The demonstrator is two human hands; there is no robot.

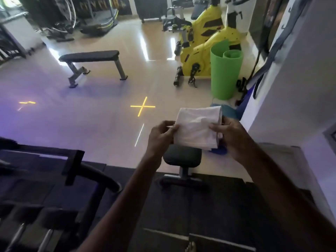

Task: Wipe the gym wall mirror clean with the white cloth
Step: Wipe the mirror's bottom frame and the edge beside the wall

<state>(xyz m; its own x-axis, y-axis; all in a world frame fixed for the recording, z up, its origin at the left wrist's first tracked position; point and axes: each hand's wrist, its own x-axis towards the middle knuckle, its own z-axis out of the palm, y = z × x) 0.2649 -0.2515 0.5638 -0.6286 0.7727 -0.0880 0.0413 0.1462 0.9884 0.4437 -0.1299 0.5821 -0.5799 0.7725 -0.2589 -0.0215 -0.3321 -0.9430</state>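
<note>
A folded white cloth (pixel 197 127) is held out in front of me at chest height, over the gym floor. My left hand (pixel 161 137) pinches its left edge between thumb and fingers. My right hand (pixel 230 137) grips its right edge, fingers curled round the fold. The cloth hangs flat between the two hands. No wall mirror shows plainly in this view; a dark framed panel (pixel 269 24) hangs on the wall at the upper right, and I cannot tell what it is.
A small black padded seat (pixel 181 157) stands just below the cloth. A flat bench (pixel 91 56) sits mid-floor. Yellow exercise bikes (pixel 205 50) and a rolled green mat (pixel 224 75) stand at the right, by a white wall (pixel 291 88). A dumbbell rack (pixel 36 206) is at my lower left.
</note>
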